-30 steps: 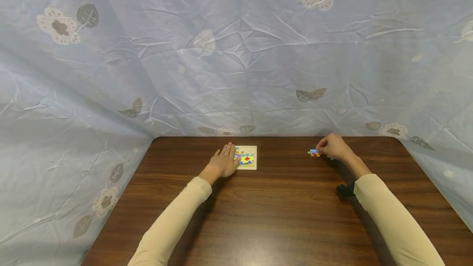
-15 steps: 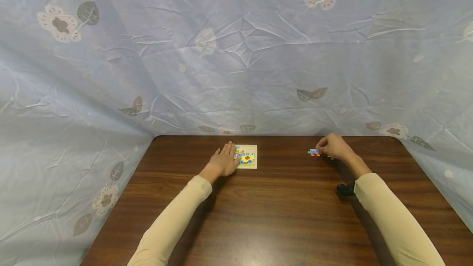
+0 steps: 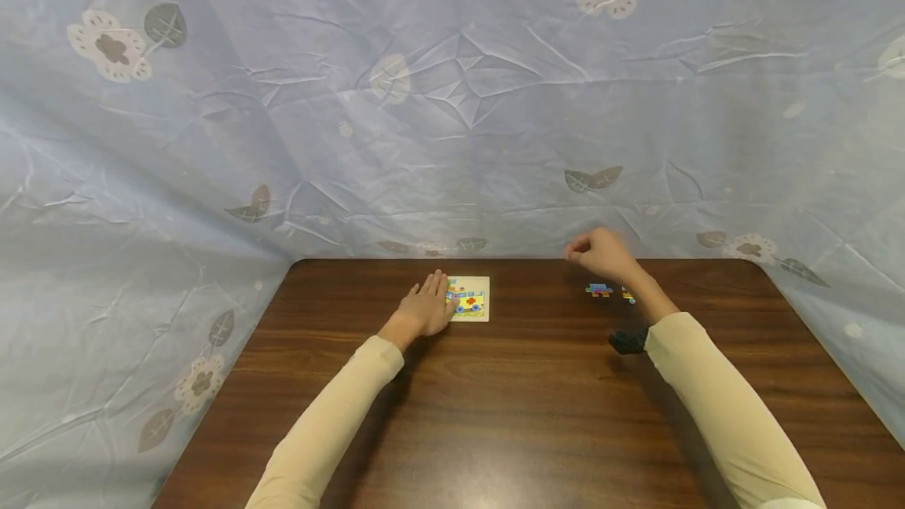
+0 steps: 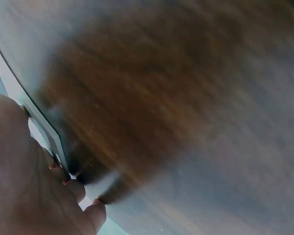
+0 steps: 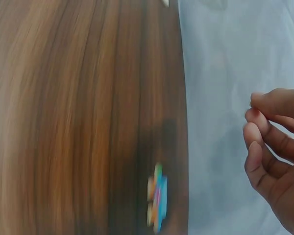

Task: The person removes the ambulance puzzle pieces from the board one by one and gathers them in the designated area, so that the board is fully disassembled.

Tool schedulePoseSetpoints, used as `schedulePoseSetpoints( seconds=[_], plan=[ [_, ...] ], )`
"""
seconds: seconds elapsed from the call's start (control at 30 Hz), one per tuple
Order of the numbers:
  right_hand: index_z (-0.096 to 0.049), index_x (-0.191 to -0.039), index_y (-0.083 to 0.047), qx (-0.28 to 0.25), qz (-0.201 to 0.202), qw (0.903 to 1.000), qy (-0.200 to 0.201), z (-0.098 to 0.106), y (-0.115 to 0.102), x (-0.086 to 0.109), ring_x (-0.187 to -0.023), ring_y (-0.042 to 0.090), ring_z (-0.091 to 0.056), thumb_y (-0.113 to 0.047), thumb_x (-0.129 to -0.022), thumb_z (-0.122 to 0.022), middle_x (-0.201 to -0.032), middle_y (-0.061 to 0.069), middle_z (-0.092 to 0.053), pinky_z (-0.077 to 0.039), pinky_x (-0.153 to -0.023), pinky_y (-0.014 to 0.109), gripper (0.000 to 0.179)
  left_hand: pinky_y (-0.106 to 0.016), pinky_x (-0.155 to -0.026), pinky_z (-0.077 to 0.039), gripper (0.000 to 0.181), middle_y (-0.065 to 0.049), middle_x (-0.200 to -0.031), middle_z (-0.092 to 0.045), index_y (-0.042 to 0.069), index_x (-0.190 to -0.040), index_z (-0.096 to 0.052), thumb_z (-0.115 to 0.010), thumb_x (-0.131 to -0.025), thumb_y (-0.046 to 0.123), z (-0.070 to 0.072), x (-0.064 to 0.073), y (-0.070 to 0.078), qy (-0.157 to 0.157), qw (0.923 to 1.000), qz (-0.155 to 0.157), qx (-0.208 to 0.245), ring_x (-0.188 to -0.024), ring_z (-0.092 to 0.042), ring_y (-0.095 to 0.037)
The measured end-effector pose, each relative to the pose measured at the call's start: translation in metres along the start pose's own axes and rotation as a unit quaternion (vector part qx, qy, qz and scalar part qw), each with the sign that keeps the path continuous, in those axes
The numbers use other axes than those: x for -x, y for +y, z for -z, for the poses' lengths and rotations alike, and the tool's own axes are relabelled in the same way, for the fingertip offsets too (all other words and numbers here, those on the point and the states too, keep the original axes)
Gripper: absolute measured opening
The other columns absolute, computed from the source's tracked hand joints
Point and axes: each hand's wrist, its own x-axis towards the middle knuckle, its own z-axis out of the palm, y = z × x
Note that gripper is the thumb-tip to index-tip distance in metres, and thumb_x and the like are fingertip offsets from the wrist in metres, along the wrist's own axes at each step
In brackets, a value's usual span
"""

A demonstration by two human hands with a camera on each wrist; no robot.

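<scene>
My left hand (image 3: pixel 426 309) rests with straight fingers on the left edge of a small square picture puzzle (image 3: pixel 478 301) with a pale frame and a yellow vehicle with a red cross. Part of the puzzle lies under the fingers. In the left wrist view the hand (image 4: pixel 24 181) is beside the puzzle's pale edge (image 4: pixel 36 115). My right hand (image 3: pixel 604 254) is raised above the table's far edge, loosely curled, thumb close to the forefinger. Nothing shows between the fingers of that hand (image 5: pixel 279 142) in the right wrist view. Below it lies a blue and orange puzzle piece (image 3: pixel 599 290).
A second, yellow and blue piece (image 3: pixel 628 296) lies partly behind the right wrist. A black device (image 3: pixel 628 342) hangs under the right sleeve. The brown wooden table (image 3: pixel 488 407) meets a pale floral cloth (image 3: pixel 467 171) at its back and sides.
My right hand has left the blue and orange puzzle piece, which stays on the table, and has risen up and to the left. My left hand has stayed on the puzzle.
</scene>
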Motion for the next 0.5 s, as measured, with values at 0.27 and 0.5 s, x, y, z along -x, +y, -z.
schedulePoseSetpoints(
  seconds=[0.27,0.5],
  plan=[
    [-0.082,-0.107,-0.003,-0.032,0.038,0.9983,-0.032,-0.040,-0.044,-0.028,-0.100,0.029,-0.074,-0.017,-0.100,-0.070,-0.110,0.014,-0.081,-0.061,-0.086,0.046,0.020,-0.053,-0.137,-0.012,0.078,-0.017,-0.178,0.002,0.003,-0.169,-0.001,-0.022,-0.114,0.054,0.000,0.003,0.001,0.006,0.9995,-0.007,0.030,-0.167,-0.003,-0.031],
    [-0.082,-0.104,-0.004,-0.028,0.049,0.9963,-0.065,-0.077,-0.073,-0.043,-0.090,0.022,-0.071,-0.019,-0.100,-0.070,-0.109,0.011,-0.081,-0.060,-0.083,0.040,0.020,-0.054,-0.136,-0.016,0.077,-0.016,-0.179,-0.002,0.003,-0.169,-0.008,-0.022,-0.114,0.055,-0.006,0.027,0.006,0.025,0.9969,-0.072,-0.018,-0.167,-0.006,-0.032]
  ],
)
